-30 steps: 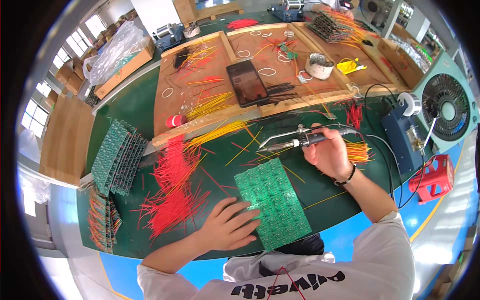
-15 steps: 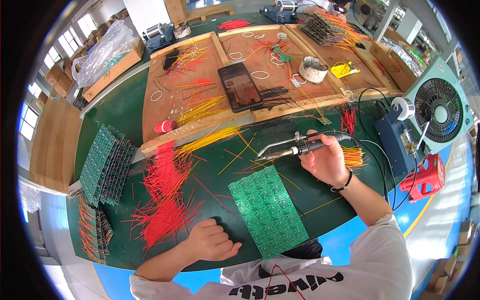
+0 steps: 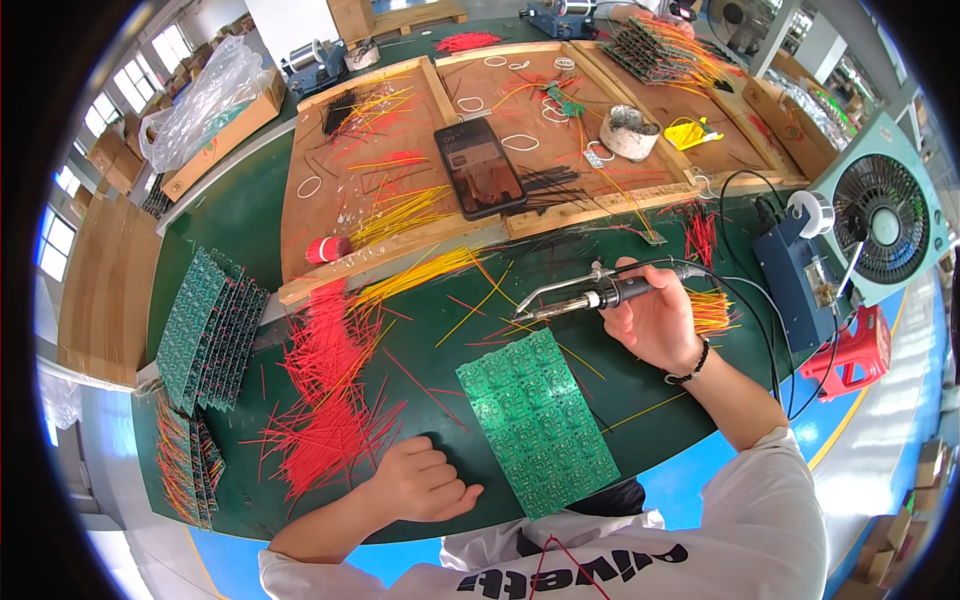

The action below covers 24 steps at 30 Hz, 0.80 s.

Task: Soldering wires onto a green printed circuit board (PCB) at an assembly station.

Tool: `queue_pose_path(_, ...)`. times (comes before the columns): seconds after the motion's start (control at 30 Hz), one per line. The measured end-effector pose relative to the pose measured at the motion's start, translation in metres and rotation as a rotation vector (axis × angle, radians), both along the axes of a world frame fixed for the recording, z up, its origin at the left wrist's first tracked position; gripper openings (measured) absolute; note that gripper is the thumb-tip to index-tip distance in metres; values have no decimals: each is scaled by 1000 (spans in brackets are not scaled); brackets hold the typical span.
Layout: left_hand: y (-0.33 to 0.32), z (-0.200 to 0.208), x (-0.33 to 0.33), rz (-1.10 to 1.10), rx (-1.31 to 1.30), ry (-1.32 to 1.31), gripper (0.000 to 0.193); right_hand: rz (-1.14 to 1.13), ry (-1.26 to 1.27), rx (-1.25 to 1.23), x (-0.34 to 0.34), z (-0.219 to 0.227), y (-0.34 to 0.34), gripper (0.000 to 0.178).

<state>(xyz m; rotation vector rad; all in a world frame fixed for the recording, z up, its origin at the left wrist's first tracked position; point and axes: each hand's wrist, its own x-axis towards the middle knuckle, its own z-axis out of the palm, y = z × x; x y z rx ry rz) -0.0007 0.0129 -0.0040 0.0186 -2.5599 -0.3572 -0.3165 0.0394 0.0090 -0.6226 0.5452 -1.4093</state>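
the green circuit-board panel (image 3: pixel 538 425) lies flat on the tabletop (image 3: pixel 255 510), directly in front of the person. i see no wires joined to its face; on this evidence, i judge its wiring not yet begun. the right hand (image 3: pixel 655 320) has its fingers wrapped around the soldering iron (image 3: pixel 625 291), tip just beyond the panel's far edge, apart from it. the left hand (image 3: pixel 425 482) rests beside the panel, not touching it, fingers curled inward; i cannot tell whether they enclose anything. loose red wires (image 3: pixel 325 420) spread left of the panel, yellow wires (image 3: pixel 420 275) beyond. at far left, the lower board stack (image 3: pixel 188 465) carries coloured wires, which i judge finished work. the phone (image 3: pixel 480 168) lies farther out.
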Motion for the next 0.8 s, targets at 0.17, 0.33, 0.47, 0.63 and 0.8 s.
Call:
queue_pose_path(0.17,0,1,0,5,-6,-14,35,-7,4,10,1,1,0,24)
queue_pose_path(0.33,0,-1,0,1,-1,-6,35,-2,0,-3,1,-2,-1,23)
queue_pose_path(0.47,0,0,0,4,-8,-11,35,-2,-10,-3,1,-2,-1,23)
queue_pose_path(0.63,0,1,-1,4,-4,-11,36,-16,-21,21,2,0,0,23)
queue_pose_path(0.8,0,1,-1,3,-8,-8,36,0,-6,-5,0,-2,-1,24)
